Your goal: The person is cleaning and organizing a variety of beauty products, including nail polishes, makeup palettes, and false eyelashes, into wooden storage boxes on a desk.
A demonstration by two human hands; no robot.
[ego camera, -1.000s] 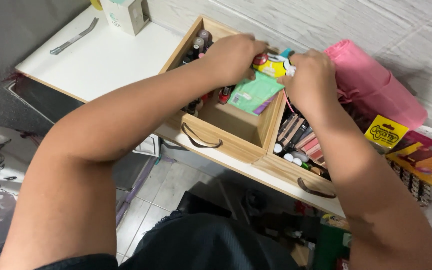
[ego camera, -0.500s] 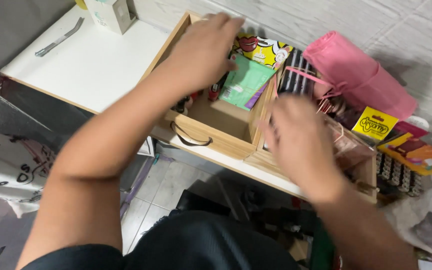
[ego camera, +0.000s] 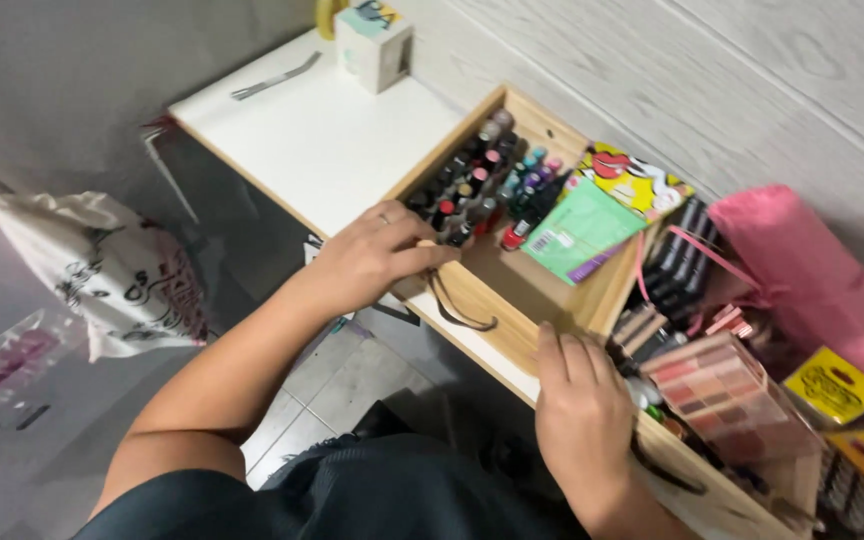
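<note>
So your left hand (ego camera: 377,262) has come off the stuff inside and now grips the near-left corner of the wooden box (ego camera: 512,290), fingers curled over the rim right by the little bottles (ego camera: 477,190). Your right hand (ego camera: 582,415) dropped back too and lies flat and open on the front edge, holding nothing. The green packet (ego camera: 580,232) you were fiddling with sits loose in the box, on the white tabletop (ego camera: 322,140). Looks like you're done rummaging, just steadying the box.
</note>
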